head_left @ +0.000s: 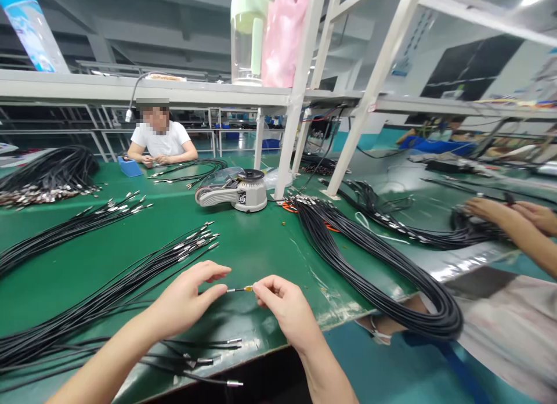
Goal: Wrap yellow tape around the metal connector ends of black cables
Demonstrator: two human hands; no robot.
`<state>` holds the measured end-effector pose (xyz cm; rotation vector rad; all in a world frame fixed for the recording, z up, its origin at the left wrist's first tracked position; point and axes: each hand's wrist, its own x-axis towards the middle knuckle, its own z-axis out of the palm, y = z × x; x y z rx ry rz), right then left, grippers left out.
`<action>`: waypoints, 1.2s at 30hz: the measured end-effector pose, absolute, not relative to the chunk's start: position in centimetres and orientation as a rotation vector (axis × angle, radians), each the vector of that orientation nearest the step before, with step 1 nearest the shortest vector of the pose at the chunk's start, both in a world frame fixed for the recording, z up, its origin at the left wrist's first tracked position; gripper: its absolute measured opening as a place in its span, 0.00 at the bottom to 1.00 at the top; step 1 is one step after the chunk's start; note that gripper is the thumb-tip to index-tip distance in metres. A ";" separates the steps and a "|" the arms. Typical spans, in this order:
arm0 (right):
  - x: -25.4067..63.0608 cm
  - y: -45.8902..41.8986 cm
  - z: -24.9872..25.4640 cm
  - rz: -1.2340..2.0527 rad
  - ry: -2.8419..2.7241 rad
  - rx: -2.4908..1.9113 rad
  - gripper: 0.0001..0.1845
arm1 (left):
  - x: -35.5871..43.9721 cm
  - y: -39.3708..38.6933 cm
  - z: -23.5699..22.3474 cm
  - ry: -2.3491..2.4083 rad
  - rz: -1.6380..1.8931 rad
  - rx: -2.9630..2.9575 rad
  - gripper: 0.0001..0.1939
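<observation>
- The cable end (237, 289) lies crosswise between our hands.
- Our right hand (285, 305) pinches its gold tip (248, 288).
- Our left hand (185, 296): thumb, forefinger apart; we cannot tell any hidden grip.

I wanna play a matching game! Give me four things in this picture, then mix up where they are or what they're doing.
1. right hand
2. tape dispenser
3. clear jug
4. looped black cable bundle

A. up on the shelf
B. bend sticking out past the table edge
C. pinching a yellow tip
D. pale grey, standing on green

Pairs: 1-C, 2-D, 3-A, 4-B
</observation>
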<state>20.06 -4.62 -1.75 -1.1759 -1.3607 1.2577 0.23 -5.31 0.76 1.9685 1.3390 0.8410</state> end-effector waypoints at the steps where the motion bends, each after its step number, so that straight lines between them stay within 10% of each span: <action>1: 20.0 -4.6 -1.9 1.249 -1.377 -1.177 0.12 | -0.2 -5.4 0.6 1.373 0.808 1.956 0.14; 36: 20.6 -7.3 -3.0 1.143 -1.558 -1.198 0.13 | 3.9 -6.9 0.7 1.383 0.405 1.950 0.15</action>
